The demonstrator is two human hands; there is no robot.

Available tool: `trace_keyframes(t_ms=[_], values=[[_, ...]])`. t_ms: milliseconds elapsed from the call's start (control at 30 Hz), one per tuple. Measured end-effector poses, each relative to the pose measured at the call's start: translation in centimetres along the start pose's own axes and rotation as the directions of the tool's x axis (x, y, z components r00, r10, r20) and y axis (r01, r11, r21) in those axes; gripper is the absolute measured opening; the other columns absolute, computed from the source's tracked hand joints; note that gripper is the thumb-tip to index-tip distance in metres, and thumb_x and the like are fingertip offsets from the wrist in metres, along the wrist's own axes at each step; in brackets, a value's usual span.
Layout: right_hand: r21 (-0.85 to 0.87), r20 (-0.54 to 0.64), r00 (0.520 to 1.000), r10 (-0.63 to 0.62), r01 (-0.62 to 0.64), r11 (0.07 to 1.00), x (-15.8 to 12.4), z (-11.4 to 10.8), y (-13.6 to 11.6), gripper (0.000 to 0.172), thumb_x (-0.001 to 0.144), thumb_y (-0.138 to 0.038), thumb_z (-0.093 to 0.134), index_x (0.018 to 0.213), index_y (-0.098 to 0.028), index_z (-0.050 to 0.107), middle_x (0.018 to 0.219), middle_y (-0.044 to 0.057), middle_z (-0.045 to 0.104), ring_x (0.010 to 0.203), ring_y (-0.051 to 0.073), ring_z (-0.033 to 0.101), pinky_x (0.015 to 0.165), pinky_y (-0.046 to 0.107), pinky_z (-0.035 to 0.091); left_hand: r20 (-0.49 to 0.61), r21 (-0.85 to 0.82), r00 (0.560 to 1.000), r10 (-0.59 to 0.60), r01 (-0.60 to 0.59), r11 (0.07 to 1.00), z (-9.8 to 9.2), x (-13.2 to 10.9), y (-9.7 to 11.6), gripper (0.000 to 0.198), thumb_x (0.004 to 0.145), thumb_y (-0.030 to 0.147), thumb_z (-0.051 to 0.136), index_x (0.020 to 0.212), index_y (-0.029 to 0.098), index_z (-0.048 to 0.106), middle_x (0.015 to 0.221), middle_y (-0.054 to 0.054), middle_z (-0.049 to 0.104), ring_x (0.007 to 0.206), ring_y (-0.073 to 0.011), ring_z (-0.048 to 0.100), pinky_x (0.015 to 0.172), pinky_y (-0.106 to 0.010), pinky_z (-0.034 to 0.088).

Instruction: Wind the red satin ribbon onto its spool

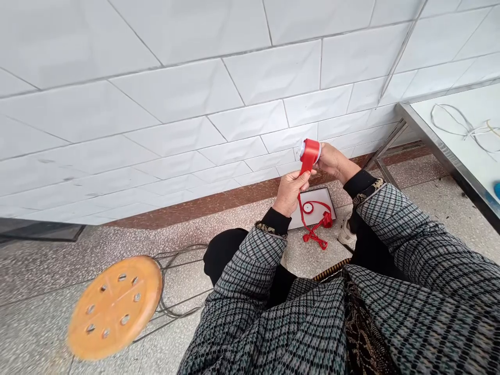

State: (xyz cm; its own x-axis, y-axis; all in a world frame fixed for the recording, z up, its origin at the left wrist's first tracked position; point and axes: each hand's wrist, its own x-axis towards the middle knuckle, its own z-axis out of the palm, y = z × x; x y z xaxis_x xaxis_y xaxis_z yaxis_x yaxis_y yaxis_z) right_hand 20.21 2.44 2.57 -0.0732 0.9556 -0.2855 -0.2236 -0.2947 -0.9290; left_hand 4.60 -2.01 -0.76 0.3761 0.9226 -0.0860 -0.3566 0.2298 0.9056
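Observation:
My right hand (331, 159) is closed round the end of a spool of red ribbon (311, 151), which has white end discs. Just below and left of the spool, my left hand (289, 190) pinches the strip of ribbon coming off it. From there the red ribbon (301, 208) hangs down towards the floor. Beneath my hands, a shallow white box (297, 221) with a dark rim holds a smaller red ribbon roll (308, 208). A red ribbon bow (326, 220) lies at the box's right side, and loops of ribbon spill over its front edge.
On the floor at the left is an orange round stool seat (115, 307) with holes and wire legs. A metal-edged table (441, 140) with a white cable (464, 127) stands at the right. The tiled wall (175, 104) rises in front.

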Motion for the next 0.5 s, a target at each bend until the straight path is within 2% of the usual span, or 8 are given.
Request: trace_keyframes(t_ms=[100, 167, 233, 367, 433, 500], values=[[0.045, 0.081, 0.994, 0.073, -0.077, 0.996, -0.1, 0.2, 0.0, 0.019, 0.082, -0.008, 0.064, 0.066, -0.016, 0.056, 0.055, -0.001, 0.058, 0.046, 0.007, 0.048, 0.046, 0.016, 0.039, -0.035, 0.027, 0.999, 0.015, -0.015, 1.000, -0.3, 0.4, 0.0, 0.039, 0.070, 0.047, 0.093, 0.077, 0.012, 0.075, 0.067, -0.001, 0.065, 0.047, -0.0027, 0.038, 0.049, -0.023, 0.026], [0.078, 0.131, 0.983, 0.127, -0.138, 0.987, -0.1, 0.2, 0.2, 0.020, 0.083, -0.007, 0.065, 0.068, -0.016, 0.056, 0.055, -0.002, 0.058, 0.046, 0.006, 0.048, 0.045, 0.015, 0.041, -0.072, 0.023, 0.997, 0.016, -0.014, 1.000, -0.5, 0.6, 0.0, 0.041, 0.067, 0.043, 0.095, 0.084, 0.015, 0.071, 0.072, 0.000, 0.069, 0.045, -0.0024, 0.040, 0.047, -0.022, 0.026], [0.098, 0.180, 0.967, 0.177, -0.197, 0.975, 0.0, 0.2, 0.4, 0.020, 0.083, -0.005, 0.065, 0.069, -0.016, 0.055, 0.053, -0.002, 0.057, 0.045, 0.005, 0.046, 0.044, 0.013, 0.040, -0.107, 0.026, 0.994, -0.002, 0.005, 1.000, -0.7, 0.6, 0.1, 0.050, 0.066, 0.038, 0.097, 0.101, 0.018, 0.067, 0.070, 0.003, 0.069, 0.043, -0.0039, 0.043, 0.046, -0.021, 0.027], [0.085, 0.277, 0.934, 0.225, -0.257, 0.963, -0.2, 0.2, 0.6, 0.025, 0.084, -0.006, 0.070, 0.068, -0.016, 0.053, 0.050, -0.004, 0.053, 0.040, 0.004, 0.041, 0.040, 0.011, 0.037, -0.084, 0.039, 0.996, -0.036, 0.039, 0.998, -1.0, 0.5, 0.4, 0.092, 0.069, 0.031, 0.096, 0.148, 0.022, 0.051, 0.064, 0.007, 0.067, 0.041, -0.0092, 0.052, 0.046, -0.022, 0.035], [0.062, 0.302, 0.919, 0.254, -0.285, 0.957, -0.5, 0.4, 0.5, 0.027, 0.085, -0.008, 0.071, 0.069, -0.016, 0.052, 0.049, -0.004, 0.052, 0.038, 0.003, 0.040, 0.038, 0.011, 0.036, -0.040, 0.031, 0.999, -0.031, 0.033, 0.999, -1.3, 0.4, 0.7, 0.104, 0.069, 0.026, 0.096, 0.159, 0.027, 0.044, 0.064, 0.008, 0.067, 0.040, -0.0098, 0.053, 0.046, -0.023, 0.036], [0.027, 0.321, 0.894, 0.312, -0.338, 0.941, -0.8, 0.6, 0.4, 0.026, 0.089, -0.012, 0.070, 0.071, -0.017, 0.052, 0.048, -0.004, 0.050, 0.037, 0.003, 0.038, 0.036, 0.010, 0.034, 0.011, 0.041, 1.000, -0.017, 0.017, 0.999, -1.6, 0.3, 1.1, 0.107, 0.066, 0.021, 0.098, 0.159, 0.031, 0.047, 0.065, 0.008, 0.067, 0.040, -0.0101, 0.055, 0.046, -0.023, 0.038]])
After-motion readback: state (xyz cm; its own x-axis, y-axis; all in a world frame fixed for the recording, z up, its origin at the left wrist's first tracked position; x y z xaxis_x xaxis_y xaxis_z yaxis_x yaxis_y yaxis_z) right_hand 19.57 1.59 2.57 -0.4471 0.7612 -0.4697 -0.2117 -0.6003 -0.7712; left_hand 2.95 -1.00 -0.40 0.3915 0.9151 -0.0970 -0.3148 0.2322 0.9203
